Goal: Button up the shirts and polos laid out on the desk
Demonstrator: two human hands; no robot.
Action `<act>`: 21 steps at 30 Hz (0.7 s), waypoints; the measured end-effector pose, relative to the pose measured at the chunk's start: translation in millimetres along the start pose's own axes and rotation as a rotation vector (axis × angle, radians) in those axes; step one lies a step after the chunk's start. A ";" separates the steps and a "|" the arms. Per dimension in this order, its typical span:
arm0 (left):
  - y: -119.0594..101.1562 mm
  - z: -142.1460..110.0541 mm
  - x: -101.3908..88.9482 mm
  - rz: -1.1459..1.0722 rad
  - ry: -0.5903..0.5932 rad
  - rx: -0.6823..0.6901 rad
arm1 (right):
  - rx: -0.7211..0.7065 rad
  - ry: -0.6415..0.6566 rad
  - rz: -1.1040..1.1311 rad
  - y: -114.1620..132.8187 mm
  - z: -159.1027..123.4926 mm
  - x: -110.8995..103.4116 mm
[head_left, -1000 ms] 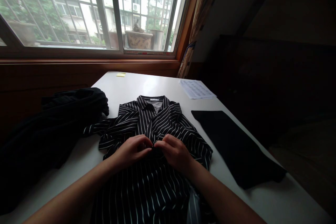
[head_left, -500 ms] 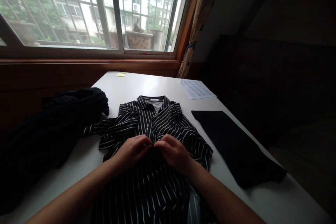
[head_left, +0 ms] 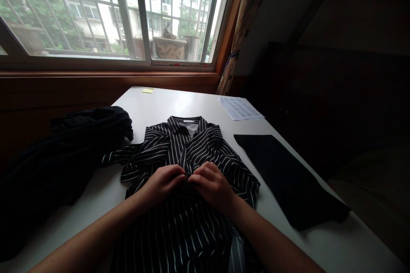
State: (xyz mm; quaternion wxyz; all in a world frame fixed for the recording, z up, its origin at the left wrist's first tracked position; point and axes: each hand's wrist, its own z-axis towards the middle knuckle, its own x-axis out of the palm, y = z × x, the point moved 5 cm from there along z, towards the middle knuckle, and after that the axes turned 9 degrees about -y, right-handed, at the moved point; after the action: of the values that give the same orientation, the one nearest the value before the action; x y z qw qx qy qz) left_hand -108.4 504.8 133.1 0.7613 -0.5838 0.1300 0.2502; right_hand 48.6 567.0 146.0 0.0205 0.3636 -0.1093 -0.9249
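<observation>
A black shirt with white stripes (head_left: 179,230) lies front up in the middle, its collar toward the window and its sleeves bunched at the sides. My left hand (head_left: 165,181) pinches the cloth at the shirt's front, its fingertips closed. Close against it, my right hand (head_left: 213,183) pinches the same part of the front from the other side. The fingertips of both hands almost meet. Whatever small part of the placket sits between them, such as a button, is too small and dark to make out.
The white table (head_left: 198,104) runs up to the window. Dark clothes (head_left: 92,136) are heaped at the left. A folded black garment (head_left: 288,179) lies at the right. Printed sheets (head_left: 241,108) and a yellow sticky note (head_left: 147,90) rest toward the back.
Both hands stay at the same spot on the shirt front. The fingers of my right hand have shifted slightly; the shirt and other clothes have not moved.
</observation>
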 end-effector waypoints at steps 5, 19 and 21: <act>-0.3 0.5 -0.5 -0.022 0.017 -0.009 | -0.015 -0.018 0.022 1.7 -0.2 -2.7; 2.0 0.2 0.5 -0.028 0.023 -0.027 | -0.031 -0.033 0.039 1.6 -2.5 -4.1; 1.9 0.4 0.2 -0.024 0.022 -0.026 | -0.031 -0.037 0.045 1.7 -2.9 -4.0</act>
State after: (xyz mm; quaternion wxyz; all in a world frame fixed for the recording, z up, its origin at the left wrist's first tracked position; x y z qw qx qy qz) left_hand -109.3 505.5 131.6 0.7553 -0.5978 0.1280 0.2362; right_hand 53.3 565.3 147.0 0.0450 0.3434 -0.1034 -0.9324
